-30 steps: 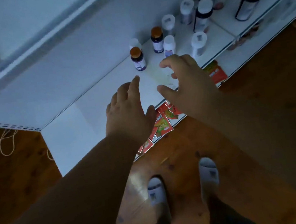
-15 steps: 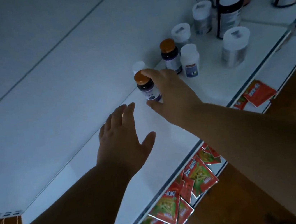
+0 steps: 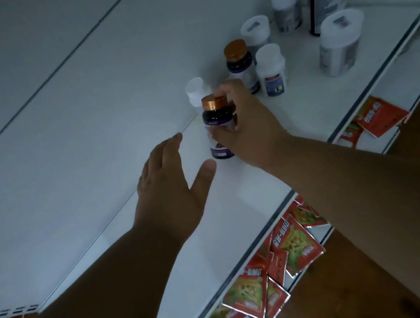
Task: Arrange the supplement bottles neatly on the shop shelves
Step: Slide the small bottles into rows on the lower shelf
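White metal shelf (image 3: 234, 187), dim light. Right hand (image 3: 250, 129) grips a dark bottle with a copper cap (image 3: 217, 125), fingers curled round the body and cap; whether its base is touching the shelf, cannot tell. Left hand (image 3: 172, 187) hovers just left of it, palm down, fingers straight, thumb spread wide, holding nothing. Both forearms reach in from the lower edge. Behind the held bottle: one second copper-capped bottle (image 3: 240, 66), one small white bottle (image 3: 271, 70), one white cap (image 3: 195, 88) partly hidden, three grey bottles with white lids (image 3: 340, 43). Red sachets (image 3: 292, 244) lie on the lower shelf, count unclear.
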`<control>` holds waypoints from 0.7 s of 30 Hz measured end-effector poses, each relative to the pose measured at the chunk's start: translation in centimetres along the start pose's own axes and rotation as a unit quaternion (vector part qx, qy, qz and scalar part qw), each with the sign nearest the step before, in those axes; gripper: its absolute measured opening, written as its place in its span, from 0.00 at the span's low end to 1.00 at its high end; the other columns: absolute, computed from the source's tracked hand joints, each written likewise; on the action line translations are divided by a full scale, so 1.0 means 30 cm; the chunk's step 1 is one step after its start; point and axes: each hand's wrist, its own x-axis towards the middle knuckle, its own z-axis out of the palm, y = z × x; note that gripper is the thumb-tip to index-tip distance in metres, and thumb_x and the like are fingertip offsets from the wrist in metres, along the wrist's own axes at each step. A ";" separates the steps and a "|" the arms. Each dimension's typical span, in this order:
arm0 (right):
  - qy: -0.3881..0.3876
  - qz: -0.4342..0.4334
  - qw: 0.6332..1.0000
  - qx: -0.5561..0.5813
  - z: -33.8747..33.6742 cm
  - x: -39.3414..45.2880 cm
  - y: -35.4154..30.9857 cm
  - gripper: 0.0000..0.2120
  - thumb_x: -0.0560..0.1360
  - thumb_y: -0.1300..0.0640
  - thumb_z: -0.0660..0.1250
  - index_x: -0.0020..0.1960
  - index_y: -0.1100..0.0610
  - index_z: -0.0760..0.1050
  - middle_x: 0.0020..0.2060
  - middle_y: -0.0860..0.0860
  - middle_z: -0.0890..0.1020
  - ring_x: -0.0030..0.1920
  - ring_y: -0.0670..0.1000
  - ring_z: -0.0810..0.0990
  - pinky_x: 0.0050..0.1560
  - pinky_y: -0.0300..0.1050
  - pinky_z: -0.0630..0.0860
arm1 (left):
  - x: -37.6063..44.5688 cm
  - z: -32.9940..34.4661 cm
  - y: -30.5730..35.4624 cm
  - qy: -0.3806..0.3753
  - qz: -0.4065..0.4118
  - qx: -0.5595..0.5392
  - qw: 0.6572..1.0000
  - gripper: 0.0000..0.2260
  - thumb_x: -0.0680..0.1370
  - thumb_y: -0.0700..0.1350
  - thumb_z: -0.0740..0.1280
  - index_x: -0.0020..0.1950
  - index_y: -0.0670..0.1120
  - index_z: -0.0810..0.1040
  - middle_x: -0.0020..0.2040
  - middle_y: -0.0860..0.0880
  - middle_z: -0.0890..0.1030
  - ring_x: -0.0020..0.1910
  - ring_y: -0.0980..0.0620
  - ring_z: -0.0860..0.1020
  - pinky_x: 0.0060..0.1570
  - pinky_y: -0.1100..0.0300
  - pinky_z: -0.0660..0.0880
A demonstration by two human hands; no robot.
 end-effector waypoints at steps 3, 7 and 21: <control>-0.029 0.122 0.971 0.203 -0.042 -0.110 -0.054 0.17 0.76 0.60 0.69 0.60 0.44 0.68 0.53 0.50 0.81 0.52 0.51 0.82 0.58 0.54 0.80 | -0.062 -0.034 0.011 -0.007 0.044 -0.029 0.999 0.37 0.76 0.71 0.43 0.78 0.49 0.58 0.76 0.47 0.64 0.75 0.48 0.62 0.71 0.41 0.64; -0.021 0.239 0.870 0.431 -0.153 -0.295 -0.144 0.13 0.78 0.63 0.65 0.59 0.50 0.74 0.52 0.57 0.81 0.50 0.57 0.83 0.56 0.64 0.79 | -0.222 -0.086 0.106 -0.063 0.042 -0.080 0.994 0.34 0.77 0.70 0.42 0.78 0.55 0.54 0.78 0.51 0.59 0.76 0.52 0.58 0.71 0.41 0.62; -0.114 0.290 0.875 0.369 -0.700 -0.647 -1.079 0.12 0.83 0.42 0.54 0.59 0.39 0.75 0.53 0.51 0.79 0.45 0.50 0.81 0.38 0.47 0.78 | -0.726 -0.848 0.735 -0.037 -0.033 -0.149 0.988 0.37 0.76 0.70 0.43 0.80 0.51 0.53 0.79 0.48 0.58 0.76 0.52 0.55 0.71 0.51 0.58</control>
